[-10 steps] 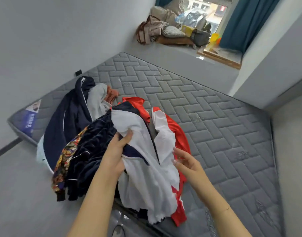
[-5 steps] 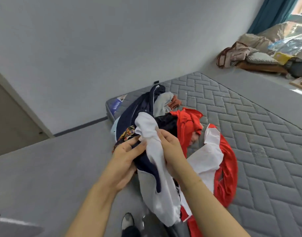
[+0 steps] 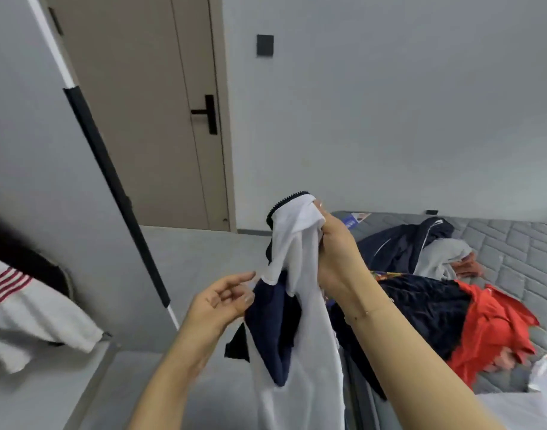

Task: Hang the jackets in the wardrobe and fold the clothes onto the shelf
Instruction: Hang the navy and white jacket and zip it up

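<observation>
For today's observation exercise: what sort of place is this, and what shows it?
Most likely a bedroom: a bare quilted mattress with a clothes pile on it, and a closed door with a black handle.

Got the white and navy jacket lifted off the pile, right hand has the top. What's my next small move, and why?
Probably pinch the jacket at its near edge with the left hand and spread it open. The right hand grips it bunched at the zip end, so it hangs crumpled, and the left hand is open beside it, holding nothing.
</observation>
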{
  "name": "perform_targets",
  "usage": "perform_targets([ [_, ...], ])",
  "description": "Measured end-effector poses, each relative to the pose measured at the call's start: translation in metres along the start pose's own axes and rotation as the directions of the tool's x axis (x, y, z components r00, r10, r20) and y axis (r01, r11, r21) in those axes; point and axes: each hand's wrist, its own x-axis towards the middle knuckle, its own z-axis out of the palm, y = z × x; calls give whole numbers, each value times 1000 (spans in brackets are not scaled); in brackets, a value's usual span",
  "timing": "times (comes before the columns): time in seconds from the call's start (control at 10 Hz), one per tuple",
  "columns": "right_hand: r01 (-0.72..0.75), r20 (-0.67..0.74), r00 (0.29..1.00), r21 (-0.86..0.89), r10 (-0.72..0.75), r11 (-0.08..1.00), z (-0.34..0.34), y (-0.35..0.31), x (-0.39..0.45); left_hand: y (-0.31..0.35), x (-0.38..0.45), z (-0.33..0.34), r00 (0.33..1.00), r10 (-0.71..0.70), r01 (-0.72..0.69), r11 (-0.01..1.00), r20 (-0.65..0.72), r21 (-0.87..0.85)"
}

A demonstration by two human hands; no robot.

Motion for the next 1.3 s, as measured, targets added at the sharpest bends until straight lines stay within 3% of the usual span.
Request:
perform_targets([
  [0.1,-111,3,994,56,111,992,69,24,34,-5,12,-65,997,-75,69,977,21,203],
  [0.3,-348,241,927,263,288,900,133,56,68,-16,40,-144,976,-214,215,904,-45,370],
  [0.4,-210,156,970,166,185,963,149,61,99,-12,46,-174,970,-110,181,922,-216,343],
  [0.5,-69,44,997,37,67,997,147,64,140,13,40,-212,915,38,112,932,-401,344],
  [0.6,25,79,997,-379,5,925,142,83,183,47,37,-248,850,143,91,908,-507,410],
  [0.7,252,367,930,-597,-20,762,151,112,211,84,43,-266,827,236,128,804,-510,581],
  [0.8,532,759,635,-567,147,629,172,142,232,117,56,-260,843,265,195,660,-469,725],
  [0.9,676,859,348,-507,375,535,200,167,248,144,67,-251,857,203,291,569,-474,769],
  [1.0,541,829,197,-537,524,647,220,184,260,165,59,-250,816,160,385,566,-555,729],
  [1.1,333,850,214,-526,481,782,236,190,270,180,32,-250,729,200,428,613,-655,664],
  [1.2,264,893,224,-440,390,858,264,187,273,180,7,-244,693,119,492,643,-711,587],
  [1.3,176,909,169,-409,382,896,294,180,263,172,-13,-238,639,108,502,691,-762,520],
])
